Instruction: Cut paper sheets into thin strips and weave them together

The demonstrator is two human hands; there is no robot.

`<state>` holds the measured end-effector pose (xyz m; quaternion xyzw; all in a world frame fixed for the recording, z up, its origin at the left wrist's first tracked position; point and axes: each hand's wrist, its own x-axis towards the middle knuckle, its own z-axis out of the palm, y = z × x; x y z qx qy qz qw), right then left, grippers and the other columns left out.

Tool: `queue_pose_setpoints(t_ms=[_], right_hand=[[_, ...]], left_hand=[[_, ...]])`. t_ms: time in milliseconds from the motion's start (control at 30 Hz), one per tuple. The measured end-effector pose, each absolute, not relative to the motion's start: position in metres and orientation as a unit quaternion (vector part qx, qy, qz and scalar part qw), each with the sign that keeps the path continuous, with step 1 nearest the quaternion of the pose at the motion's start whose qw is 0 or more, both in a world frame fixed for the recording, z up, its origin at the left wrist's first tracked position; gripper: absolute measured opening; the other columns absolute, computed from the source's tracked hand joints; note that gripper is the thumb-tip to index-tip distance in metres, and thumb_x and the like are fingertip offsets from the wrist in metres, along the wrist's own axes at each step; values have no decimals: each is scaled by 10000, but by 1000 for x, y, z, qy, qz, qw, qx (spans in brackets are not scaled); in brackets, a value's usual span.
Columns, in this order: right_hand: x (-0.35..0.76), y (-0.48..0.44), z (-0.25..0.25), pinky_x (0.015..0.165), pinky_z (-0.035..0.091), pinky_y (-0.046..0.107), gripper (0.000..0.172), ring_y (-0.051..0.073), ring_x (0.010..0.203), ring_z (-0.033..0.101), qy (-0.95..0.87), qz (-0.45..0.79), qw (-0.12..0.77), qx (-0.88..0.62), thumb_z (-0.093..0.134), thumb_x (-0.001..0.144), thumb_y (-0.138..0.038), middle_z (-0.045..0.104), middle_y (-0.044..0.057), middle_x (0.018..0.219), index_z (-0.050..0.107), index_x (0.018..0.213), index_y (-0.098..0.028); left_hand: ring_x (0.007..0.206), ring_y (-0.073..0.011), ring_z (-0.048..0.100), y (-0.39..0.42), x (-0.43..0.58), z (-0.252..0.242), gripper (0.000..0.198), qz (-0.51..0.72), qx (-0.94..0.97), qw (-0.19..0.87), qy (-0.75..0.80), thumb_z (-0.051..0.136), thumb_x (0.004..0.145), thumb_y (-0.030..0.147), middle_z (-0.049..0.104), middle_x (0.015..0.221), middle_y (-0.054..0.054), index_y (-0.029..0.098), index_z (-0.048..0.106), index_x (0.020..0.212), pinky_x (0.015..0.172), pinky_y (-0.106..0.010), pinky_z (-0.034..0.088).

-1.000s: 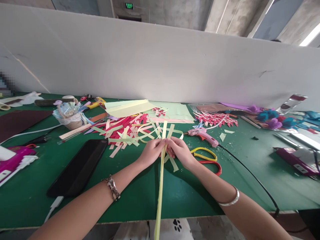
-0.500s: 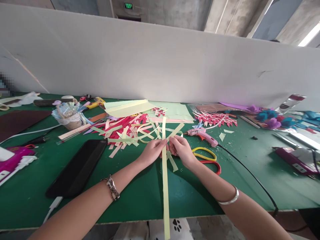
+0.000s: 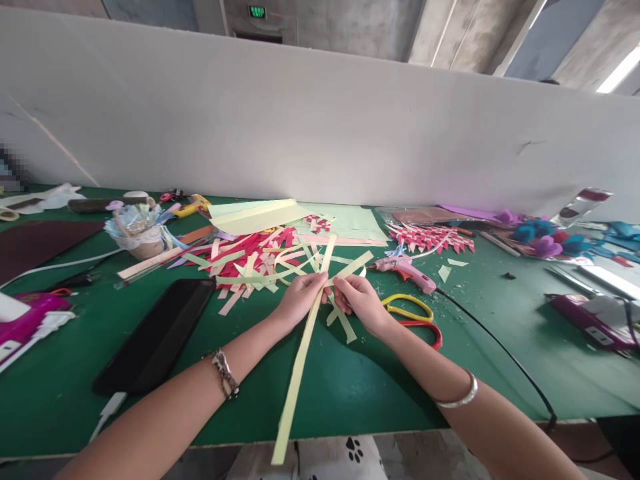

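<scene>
My left hand (image 3: 303, 298) pinches a long pale yellow-green paper strip (image 3: 300, 370) near its upper part. The strip's lower end hangs slantwise towards me, past the table's front edge. My right hand (image 3: 361, 300) is closed on a second paper strip (image 3: 356, 265) that crosses the first between my fingertips. How the strips meet is partly hidden by my fingers. Short green paper pieces (image 3: 343, 323) lie beneath my right hand. Just right of that hand are scissors (image 3: 413, 310) with yellow and red handles, their blades hidden. Beyond my hands spreads a heap of pink, red and green strips (image 3: 255, 260).
A pink glue gun (image 3: 407, 271) lies to the right, its black cord running forward. On the left is a black phone (image 3: 157, 337) with a white cable. Light green paper sheets (image 3: 350, 223) and woven red-and-white paper (image 3: 433, 238) sit farther back before a white partition (image 3: 320, 127).
The long strip has turned in my fingers, its lower end swinging left. The crossing strip has shifted slightly to the right. My hands have barely moved.
</scene>
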<state>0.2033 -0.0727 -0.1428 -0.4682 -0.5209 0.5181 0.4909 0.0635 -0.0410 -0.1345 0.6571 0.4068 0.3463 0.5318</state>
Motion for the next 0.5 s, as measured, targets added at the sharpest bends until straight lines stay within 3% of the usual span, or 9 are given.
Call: queue_pose_setpoints(t_ms=[300, 500], right_hand=[[205, -70, -146, 382, 229, 205, 389, 54, 354, 293, -487, 503, 528, -481, 475, 799, -486, 388, -68, 383, 401, 554, -192], [204, -69, -144, 402, 280, 208, 405, 65, 379, 360, -523, 523, 492, -459, 490, 796, -504, 475, -33, 425, 485, 559, -175]], left_hand=[[489, -109, 452, -44, 64, -134, 468, 306, 665, 555, 395, 395, 831, 551, 506, 516, 22, 171, 546, 603, 532, -228, 379], [505, -118, 466, -46, 67, -133, 447, 328, 685, 515, 398, 409, 827, 519, 489, 500, 23, 179, 499, 551, 560, -236, 393]])
